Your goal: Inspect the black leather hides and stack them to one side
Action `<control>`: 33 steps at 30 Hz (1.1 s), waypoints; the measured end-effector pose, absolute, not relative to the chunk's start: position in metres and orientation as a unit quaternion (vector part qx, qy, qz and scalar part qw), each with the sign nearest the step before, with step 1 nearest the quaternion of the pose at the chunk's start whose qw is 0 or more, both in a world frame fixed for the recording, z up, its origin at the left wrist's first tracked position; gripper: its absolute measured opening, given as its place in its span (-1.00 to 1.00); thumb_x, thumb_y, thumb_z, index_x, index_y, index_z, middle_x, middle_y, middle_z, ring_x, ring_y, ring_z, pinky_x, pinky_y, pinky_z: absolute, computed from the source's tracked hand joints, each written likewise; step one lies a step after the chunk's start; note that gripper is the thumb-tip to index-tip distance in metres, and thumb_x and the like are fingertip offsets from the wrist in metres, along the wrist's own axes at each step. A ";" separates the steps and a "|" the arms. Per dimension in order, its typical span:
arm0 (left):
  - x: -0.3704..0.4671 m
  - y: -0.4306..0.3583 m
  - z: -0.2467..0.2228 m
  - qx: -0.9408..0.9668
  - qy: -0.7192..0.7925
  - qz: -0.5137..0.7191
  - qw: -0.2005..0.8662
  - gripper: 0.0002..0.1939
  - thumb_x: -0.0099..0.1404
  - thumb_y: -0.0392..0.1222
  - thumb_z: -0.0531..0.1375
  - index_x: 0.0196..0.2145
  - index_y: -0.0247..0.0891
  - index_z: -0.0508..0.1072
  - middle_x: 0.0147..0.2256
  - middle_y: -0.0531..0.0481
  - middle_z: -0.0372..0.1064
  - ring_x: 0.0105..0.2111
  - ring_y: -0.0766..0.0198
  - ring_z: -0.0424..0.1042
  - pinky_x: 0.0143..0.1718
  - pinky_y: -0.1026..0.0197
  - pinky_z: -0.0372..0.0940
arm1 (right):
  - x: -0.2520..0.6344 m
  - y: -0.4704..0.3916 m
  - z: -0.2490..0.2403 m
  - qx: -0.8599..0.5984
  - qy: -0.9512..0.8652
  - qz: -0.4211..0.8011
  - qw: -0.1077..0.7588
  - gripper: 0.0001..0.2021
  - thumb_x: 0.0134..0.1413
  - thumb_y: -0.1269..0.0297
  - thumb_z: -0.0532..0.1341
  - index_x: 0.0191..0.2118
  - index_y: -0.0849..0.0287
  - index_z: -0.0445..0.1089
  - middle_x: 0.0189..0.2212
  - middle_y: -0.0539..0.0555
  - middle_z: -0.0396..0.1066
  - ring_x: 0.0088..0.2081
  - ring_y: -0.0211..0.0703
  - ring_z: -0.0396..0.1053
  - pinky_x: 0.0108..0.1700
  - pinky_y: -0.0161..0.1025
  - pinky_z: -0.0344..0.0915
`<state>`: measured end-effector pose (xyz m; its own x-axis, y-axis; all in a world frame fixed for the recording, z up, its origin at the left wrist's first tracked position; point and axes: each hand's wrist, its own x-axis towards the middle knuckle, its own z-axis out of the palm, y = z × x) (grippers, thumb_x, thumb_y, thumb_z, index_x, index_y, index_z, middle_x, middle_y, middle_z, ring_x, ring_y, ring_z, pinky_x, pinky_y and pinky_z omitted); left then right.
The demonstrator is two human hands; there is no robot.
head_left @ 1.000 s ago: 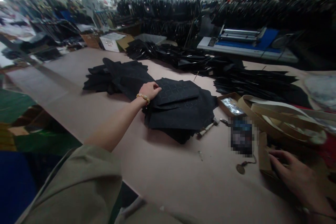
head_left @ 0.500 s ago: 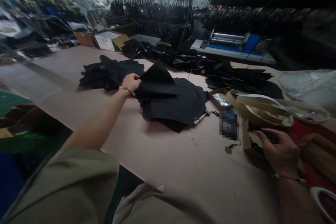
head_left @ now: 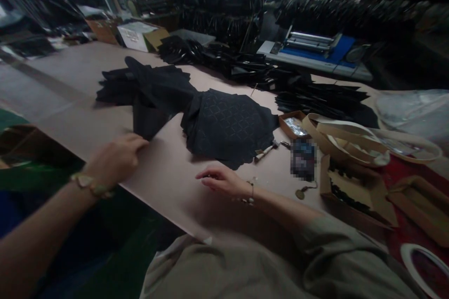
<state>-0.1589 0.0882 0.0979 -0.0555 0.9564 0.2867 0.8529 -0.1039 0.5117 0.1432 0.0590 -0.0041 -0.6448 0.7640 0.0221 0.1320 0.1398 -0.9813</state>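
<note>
My left hand (head_left: 117, 159), a little blurred, pinches the near corner of a black panel (head_left: 149, 114) that looks like fabric or leather. This panel reaches back to a loose heap of black pieces (head_left: 161, 81) at the left. To its right lies a stack of black panels (head_left: 235, 124), the top one marked with a diamond grid. In front of that stack, my right hand (head_left: 224, 181) hovers over the table with fingers curled together. Something small and dark shows between its fingertips, too small to name.
At the right sit a cardboard box (head_left: 361, 189) with small black parts, a coiled beige strap (head_left: 345, 138) and a roll of tape (head_left: 426, 266). A small hammer-like tool (head_left: 265, 152) lies beside the stack. Long rows of black pieces (head_left: 242, 63) line the back.
My left hand has drawn the black panel off the diamond-marked stack, leftward and nearer me. The right hand has left the cardboard box and come to the table's middle.
</note>
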 end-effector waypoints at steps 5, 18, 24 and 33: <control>-0.079 0.022 0.020 0.686 0.612 0.339 0.202 -0.66 0.30 -0.01 0.14 -0.10 -0.24 0.53 -0.20 -0.07 0.48 -0.13 0.17 0.47 -0.04 0.13 0.35 | 0.125 0.061 -0.033 -0.267 -0.602 0.697 0.284 -0.58 0.11 0.00 0.28 -0.03 0.19 0.46 -0.40 -0.05 0.34 -0.46 -0.37 0.26 -0.38 -0.36 0.21; -0.020 -0.002 -0.017 0.683 0.564 0.458 0.077 -0.86 0.28 -0.24 0.26 -0.20 -0.21 0.58 -0.23 -0.02 0.45 -0.24 0.30 0.48 -0.19 0.31 0.38 | 0.138 0.056 -0.034 -0.285 -0.238 0.877 0.304 -0.58 -0.35 0.20 0.56 -0.38 0.22 0.39 -0.50 -0.10 0.38 -0.45 -0.37 0.34 -0.38 -0.39 0.28; -0.022 -0.004 -0.012 0.705 0.564 0.426 0.054 -0.87 0.31 -0.24 0.23 -0.21 -0.26 0.56 -0.23 -0.05 0.43 -0.21 0.27 0.47 -0.18 0.29 0.37 | 0.141 0.058 -0.032 -0.267 -0.236 0.892 0.279 -0.54 -0.37 0.19 0.57 -0.34 0.22 0.38 -0.54 -0.10 0.40 -0.50 -0.35 0.35 -0.39 -0.37 0.25; -0.023 -0.010 -0.015 0.670 0.587 0.442 0.112 -0.88 0.29 -0.18 0.25 -0.23 -0.20 0.56 -0.25 -0.02 0.46 -0.15 0.23 0.45 -0.17 0.25 0.39 | 0.144 0.058 -0.028 -0.276 -0.218 0.909 0.225 -0.54 -0.41 0.23 0.58 -0.35 0.25 0.41 -0.52 -0.10 0.40 -0.47 -0.36 0.36 -0.43 -0.38 0.25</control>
<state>-0.0232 -0.0101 -0.0148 -0.0779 0.8845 0.4599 0.6866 -0.2869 0.6680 0.1440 0.0579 -0.0280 -0.7466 0.5298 -0.4024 -0.2895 -0.8033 -0.5204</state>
